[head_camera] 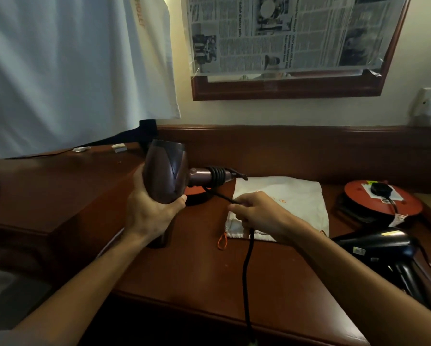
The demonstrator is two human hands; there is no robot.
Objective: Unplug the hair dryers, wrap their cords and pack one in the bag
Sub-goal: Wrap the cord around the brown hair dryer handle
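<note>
I see the wooden desk (184,265) filling the middle of the frame, its glossy reddish-brown top running to a rounded front edge along the bottom and a raised back rail under the wall; the barest stretch of it lies in the lower centre, between my two forearms. My left hand (149,211), centre-left, is wrapped around the barrel of the maroon hair dryer (165,171), a smooth, matte, rounded body held above the desk with its handle pointing right. Several tight turns of the black cord (246,265) ring that handle like ribbed coils. My right hand (256,211), at centre, is closed on the cord in a pinch just below the handle; from the fist the cord drops straight down and runs off the desk's front edge at the bottom. Under that hand lies the white cloth bag (296,196), flat and soft, with an orange drawstring loop at its near left corner. At the right edge the room tightens: a round orange cable reel (381,198) with a black plug in its top sits by the wall, and the black hair dryer (379,243), glossy and curved, rests in front of it at the desk's right side. A white curtain (67,71) hangs over the upper left.
</note>
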